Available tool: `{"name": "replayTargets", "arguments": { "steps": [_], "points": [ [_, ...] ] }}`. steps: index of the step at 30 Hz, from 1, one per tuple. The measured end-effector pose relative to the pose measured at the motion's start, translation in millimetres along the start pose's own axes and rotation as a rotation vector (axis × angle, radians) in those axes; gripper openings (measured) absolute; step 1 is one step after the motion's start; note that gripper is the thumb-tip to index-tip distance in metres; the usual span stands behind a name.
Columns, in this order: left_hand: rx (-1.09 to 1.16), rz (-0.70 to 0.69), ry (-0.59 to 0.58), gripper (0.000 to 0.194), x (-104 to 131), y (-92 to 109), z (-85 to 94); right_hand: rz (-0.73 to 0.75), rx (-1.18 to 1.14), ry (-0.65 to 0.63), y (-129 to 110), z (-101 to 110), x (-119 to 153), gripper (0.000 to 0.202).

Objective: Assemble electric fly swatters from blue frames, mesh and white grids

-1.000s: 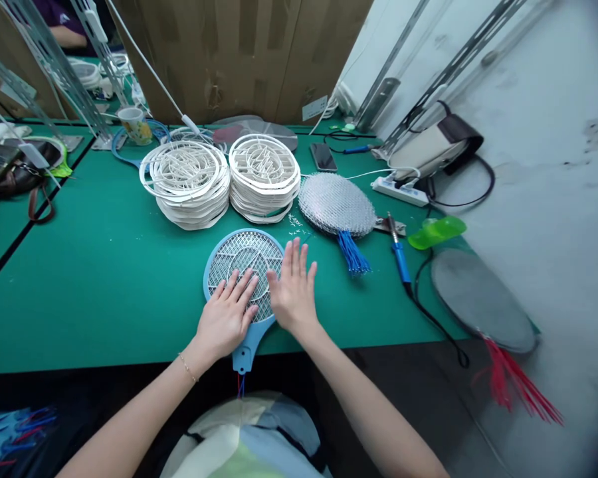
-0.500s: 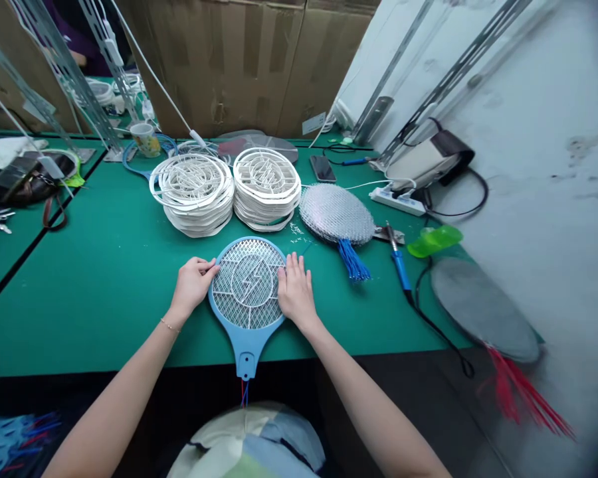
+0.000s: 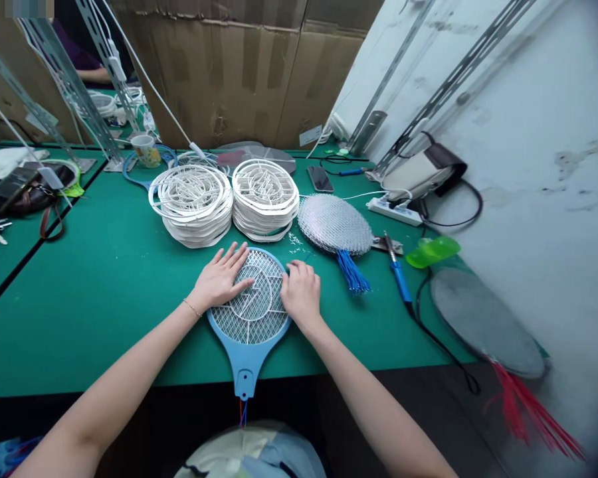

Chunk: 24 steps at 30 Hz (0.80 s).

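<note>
under left hand (image 3: 218,281), blue racket (image 3: 250,320)

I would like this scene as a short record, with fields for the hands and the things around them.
Left hand: spread open over the racket, upper left part
Right hand: curled at the racket's right rim; grip unclear
Racket: blue, lying on green table, thin wires at lower end
Behind racket: two white stacks
Right side: silver mesh pile, soldering iron

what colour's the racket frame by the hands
The round plastic frame is light blue, clearest in head view.
</note>
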<state>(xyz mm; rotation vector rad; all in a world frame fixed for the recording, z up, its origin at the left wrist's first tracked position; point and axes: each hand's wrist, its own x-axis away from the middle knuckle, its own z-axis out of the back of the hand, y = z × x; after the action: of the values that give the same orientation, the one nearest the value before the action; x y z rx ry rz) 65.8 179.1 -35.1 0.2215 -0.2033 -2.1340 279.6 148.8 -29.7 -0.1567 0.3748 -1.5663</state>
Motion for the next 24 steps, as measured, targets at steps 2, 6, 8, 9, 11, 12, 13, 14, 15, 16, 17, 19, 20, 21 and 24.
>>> {"name": "replayTargets", "arguments": {
  "steps": [2, 6, 8, 9, 11, 12, 13, 14, 15, 16, 17, 19, 20, 21, 24],
  "points": [
    [-0.016, 0.001, -0.01, 0.083, 2, -1, -2.8, 0.182, -0.045, -0.073, 0, 0, -16, 0.056],
    [0.021, 0.017, -0.039, 0.091, 3, -3, 2.9, 0.485, -0.063, -0.324, 4, -8, -41, 0.06],
    [0.027, 0.013, -0.046, 0.094, -3, -5, 6.9, 0.495, -0.052, -0.332, 7, -11, -46, 0.059],
    [0.022, 0.002, -0.045, 0.094, -6, -6, 8.3, 0.494, -0.059, -0.314, 8, -12, -47, 0.058],
    [0.003, -0.036, -0.036, 0.094, -13, -7, 9.4, 0.492, -0.098, -0.299, 10, -12, -47, 0.058],
    [-0.002, -0.06, -0.034, 0.093, -16, -8, 9.3, 0.495, -0.115, -0.305, 10, -11, -47, 0.059],
    [0.001, -0.081, -0.035, 0.094, -18, -8, 9.0, 0.502, -0.123, -0.318, 10, -10, -47, 0.062],
    [0.012, -0.096, -0.043, 0.095, -19, -9, 8.5, 0.516, -0.12, -0.339, 10, -9, -48, 0.065],
    [0.033, -0.107, -0.058, 0.096, -20, -9, 8.1, 0.533, -0.112, -0.36, 9, -9, -49, 0.069],
    [0.062, -0.113, -0.079, 0.097, -20, -10, 7.7, 0.548, -0.105, -0.374, 9, -9, -50, 0.072],
    [0.099, -0.109, -0.099, 0.098, -21, -12, 7.4, 0.555, -0.105, -0.38, 8, -9, -51, 0.073],
    [0.187, -0.089, -0.126, 0.092, -23, -16, 7.3, 0.544, -0.139, -0.374, 7, -12, -55, 0.073],
    [0.229, -0.083, -0.138, 0.086, -25, -18, 7.5, 0.533, -0.165, -0.369, 7, -14, -58, 0.071],
    [0.259, -0.079, -0.146, 0.081, -26, -20, 8.1, 0.519, -0.192, -0.37, 7, -15, -60, 0.069],
    [0.244, -0.05, -0.097, 0.074, -24, -22, 13.2, 0.473, -0.234, -0.38, 7, -13, -59, 0.063]
  ]
}}
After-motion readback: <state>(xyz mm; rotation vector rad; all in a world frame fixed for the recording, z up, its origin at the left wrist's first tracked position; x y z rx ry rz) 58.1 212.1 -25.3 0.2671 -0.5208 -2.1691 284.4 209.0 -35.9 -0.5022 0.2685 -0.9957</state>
